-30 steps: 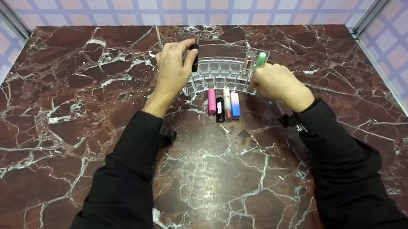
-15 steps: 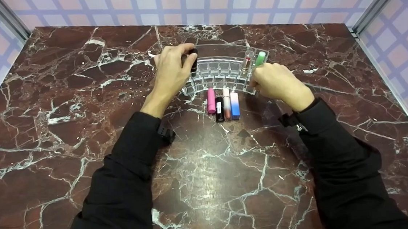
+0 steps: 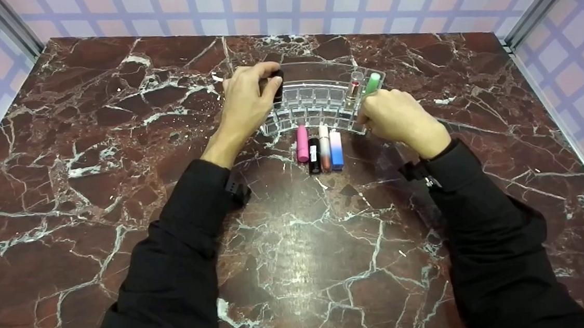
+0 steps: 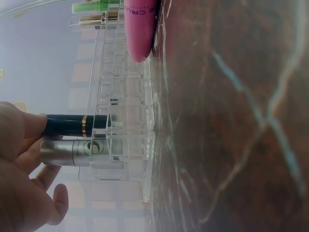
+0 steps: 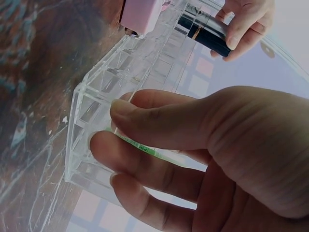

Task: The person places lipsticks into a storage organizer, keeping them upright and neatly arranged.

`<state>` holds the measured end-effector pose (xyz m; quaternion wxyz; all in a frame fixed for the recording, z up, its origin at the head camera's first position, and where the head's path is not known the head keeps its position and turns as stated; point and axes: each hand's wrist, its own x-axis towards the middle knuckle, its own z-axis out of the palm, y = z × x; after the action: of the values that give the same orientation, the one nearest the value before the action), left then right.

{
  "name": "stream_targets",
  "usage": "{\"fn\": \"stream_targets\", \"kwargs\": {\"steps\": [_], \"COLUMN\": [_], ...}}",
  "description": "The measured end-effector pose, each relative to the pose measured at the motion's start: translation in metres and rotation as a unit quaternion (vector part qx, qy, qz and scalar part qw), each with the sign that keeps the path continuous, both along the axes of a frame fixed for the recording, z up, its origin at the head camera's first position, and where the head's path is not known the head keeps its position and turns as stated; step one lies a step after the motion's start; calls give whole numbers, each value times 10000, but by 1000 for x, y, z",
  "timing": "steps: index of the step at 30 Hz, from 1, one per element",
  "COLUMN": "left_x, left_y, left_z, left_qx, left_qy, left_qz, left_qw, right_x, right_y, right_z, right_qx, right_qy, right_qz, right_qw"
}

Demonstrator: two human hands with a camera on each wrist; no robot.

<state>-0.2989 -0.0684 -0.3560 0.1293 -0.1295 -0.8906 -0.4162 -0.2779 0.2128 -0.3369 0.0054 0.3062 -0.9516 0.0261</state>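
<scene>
A clear curved lipstick organizer (image 3: 318, 97) with rows of small slots stands toward the back of the table. At its left end my left hand (image 3: 245, 92) pinches the top of a black lipstick tube with a gold band (image 4: 65, 125), whose lower end is inside a slot. Right beside it a silver tube (image 4: 59, 152) stands in the organizer, close to my fingers. My right hand (image 3: 400, 119) pinches a thin clear wall at the organizer's right end. Near it a green tube (image 3: 373, 82) and a red lipstick with a clear cap (image 3: 353, 91) stand in slots.
Lying in a row before the organizer are a pink tube (image 3: 302, 144), a black tube with a white label (image 3: 314, 156), a clear-and-brown lip gloss (image 3: 325, 153) and a white-to-blue box (image 3: 337, 152). Checkered panels (image 3: 305, 6) border the dark marbled table (image 3: 300, 267).
My left hand has moved down with the black lipstick tube, which now sits lower at the organizer's left end. It has stayed there over the last half second. My right hand has kept its place.
</scene>
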Motion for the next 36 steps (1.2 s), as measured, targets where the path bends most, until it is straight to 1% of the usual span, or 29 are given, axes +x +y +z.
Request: {"fn": "stream_targets", "kwargs": {"steps": [5,12,16,20,23,29,36], "left_x": [1,1,1,1,1,1,1], "left_y": [1,-1,-1,-1,-1,-1,-1], "left_z": [0,3,3,2,2,3,3], "left_qx": [-177,-355,-287,-267,-223,-192,-187], "left_qy": [-125,-353,-403,-315,-272,-430,-515], "left_qz": [10,126,92,126,83,31,-15], "left_qw": [9998,9987,9987,9991,9993,9989,9985], "right_x": [0,-1,0,-1,-1,-1,-1], "right_y": [0,1,2,2,2,1,2], "right_z": [0,0,-1,-1,-1,-1,-1], "right_qx": [28,24,0,4,11,11,-3], "right_qy": [-2,-6,8,3,-9,-11,-21], "right_qz": [26,-32,-32,-1,16,23,47], "right_qw": [10000,10000,10000,10000,10000,10000,10000]}}
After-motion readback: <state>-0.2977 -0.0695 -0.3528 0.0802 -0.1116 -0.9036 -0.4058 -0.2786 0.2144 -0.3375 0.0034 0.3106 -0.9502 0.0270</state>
